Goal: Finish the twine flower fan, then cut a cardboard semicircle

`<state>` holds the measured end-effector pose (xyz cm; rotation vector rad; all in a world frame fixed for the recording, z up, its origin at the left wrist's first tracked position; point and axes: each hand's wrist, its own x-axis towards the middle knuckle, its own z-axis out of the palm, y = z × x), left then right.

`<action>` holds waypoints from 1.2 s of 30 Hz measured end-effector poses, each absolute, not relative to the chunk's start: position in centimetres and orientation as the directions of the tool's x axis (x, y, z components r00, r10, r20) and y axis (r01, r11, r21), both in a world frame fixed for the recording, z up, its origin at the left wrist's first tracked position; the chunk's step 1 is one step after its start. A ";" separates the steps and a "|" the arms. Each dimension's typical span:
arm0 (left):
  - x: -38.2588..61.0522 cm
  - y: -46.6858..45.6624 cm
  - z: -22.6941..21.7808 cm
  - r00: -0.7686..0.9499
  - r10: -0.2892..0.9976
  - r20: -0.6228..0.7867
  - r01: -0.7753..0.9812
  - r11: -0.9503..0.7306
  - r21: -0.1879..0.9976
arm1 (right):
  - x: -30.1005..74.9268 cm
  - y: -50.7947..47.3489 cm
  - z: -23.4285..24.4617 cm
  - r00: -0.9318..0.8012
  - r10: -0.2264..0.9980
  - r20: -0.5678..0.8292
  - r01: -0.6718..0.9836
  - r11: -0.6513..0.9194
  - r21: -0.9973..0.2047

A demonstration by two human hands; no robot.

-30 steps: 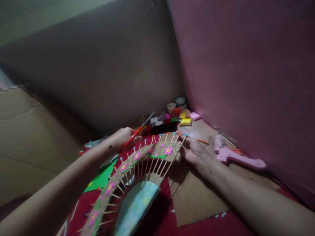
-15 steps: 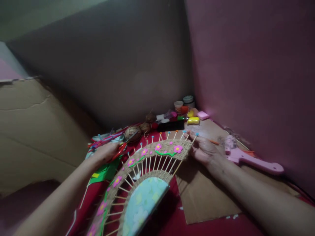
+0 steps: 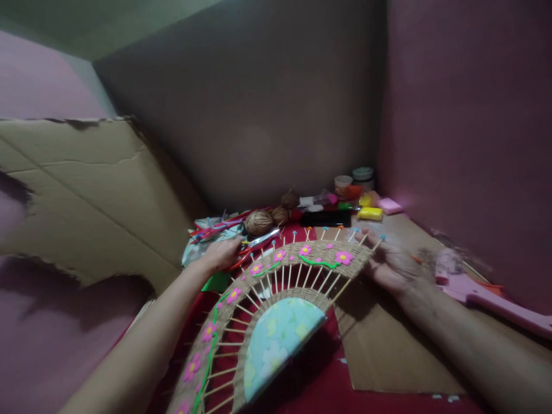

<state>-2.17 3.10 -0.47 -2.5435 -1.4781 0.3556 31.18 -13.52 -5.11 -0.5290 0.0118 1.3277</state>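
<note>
A half-round fan [image 3: 282, 305] of sticks and woven twine is tilted in front of me. Pink clay flowers and green vines decorate its outer band, blue and orange beads tip several sticks, and pale floral cloth covers the centre. My right hand [image 3: 390, 267] grips its upper right end, fingers partly hidden behind the sticks. Past the fan's left side, my left hand [image 3: 222, 254] has its fingers closed at the orange handles of a pair of scissors [image 3: 264, 239]. The blades point right, near the twine balls.
Twine balls [image 3: 259, 222], a black phone-like slab [image 3: 326, 219], yellow clay packs [image 3: 370, 214] and a cup [image 3: 342, 185] line the back. A pink glue gun [image 3: 478, 290] lies right, by a cardboard sheet [image 3: 379, 362]. Torn cardboard [image 3: 86, 195] stands left.
The camera view has swung left, so everything sits further right. The scissors in my left hand have turned, and their blades show more clearly. My right hand keeps its hold on the fan.
</note>
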 end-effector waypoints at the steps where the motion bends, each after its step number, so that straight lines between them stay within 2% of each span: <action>1: -2.1 3.0 -0.1 0.491 0.861 -0.133 0.826 -0.509 -0.242 | 31.2 -13.6 -5.1 0.270 0.912 -0.310 -0.917 0.145 -0.371; 8: -1.1 -2.8 4.0 0.563 0.818 -0.121 0.823 -0.568 -0.009 | 30.8 -13.7 -4.3 0.293 0.876 -0.383 -0.908 0.131 -0.397; 9: -0.9 -4.2 4.5 0.594 0.792 -0.143 0.803 -0.593 0.054 | 30.8 -13.7 -4.2 0.296 0.873 -0.388 -0.911 0.136 -0.388; 11: -0.3 -7.2 5.2 0.680 0.690 -0.247 0.733 -0.631 0.254 | 30.8 -13.7 -4.2 0.289 0.880 -0.377 -0.916 0.140 -0.376; 14: 0.4 -11.4 5.7 0.687 0.647 -0.331 0.726 -0.600 0.336 | 31.0 -13.6 -4.5 0.275 0.896 -0.348 -0.914 0.131 -0.384; 17: 0.8 -15.6 5.4 0.630 0.711 -0.314 0.745 -0.439 0.502 | 31.2 -13.5 -4.7 0.280 0.895 -0.346 -0.912 0.136 -0.387; 18: 1.0 -17.2 5.2 0.617 0.700 -0.359 0.723 -0.323 0.610 | 31.2 -13.5 -4.7 0.282 0.898 -0.337 -0.912 0.142 -0.385; 20: 1.3 -20.2 4.0 0.561 0.630 -0.537 0.640 0.082 0.764 | 31.2 -13.5 -4.7 0.283 0.908 -0.309 -0.912 0.155 -0.379; 22: 1.9 -22.9 2.0 0.515 0.604 -0.608 0.501 0.364 0.785 | 31.2 -13.6 -4.6 0.282 0.910 -0.303 -0.913 0.157 -0.377; 23: 2.2 -23.9 0.7 0.531 0.550 -0.644 0.424 0.486 0.765 | 31.2 -13.7 -4.6 0.280 0.908 -0.311 -0.914 0.154 -0.375; 25: 3.0 -25.1 -1.9 0.582 0.580 -0.570 0.071 0.662 0.746 | 31.1 -13.8 -4.4 0.274 0.904 -0.329 -0.918 0.144 -0.368; 26: 3.4 -25.3 -3.0 0.602 0.603 -0.524 -0.139 0.725 0.674 | 31.1 -13.9 -4.3 0.272 0.903 -0.332 -0.920 0.142 -0.366; 29: 4.2 -25.0 -4.8 0.389 0.785 -0.482 -0.529 0.618 0.581 | 31.0 -14.2 -4.0 0.249 0.915 -0.318 -0.926 0.129 -0.355; 31: 4.5 -24.5 -4.7 0.213 0.831 -0.514 -0.685 0.502 0.528 | 31.0 -14.3 -3.9 0.234 0.922 -0.309 -0.933 0.124 -0.337; 33: 4.6 -24.2 -4.3 0.107 0.824 -0.557 -0.735 0.443 0.514 | 31.0 -14.4 -3.7 0.235 0.923 -0.305 -0.936 0.131 -0.326; 36: 4.6 -24.1 -4.1 0.106 0.779 -0.618 -0.736 0.479 0.478 | 31.1 -14.5 -3.3 0.252 0.923 -0.290 -0.934 0.154 -0.322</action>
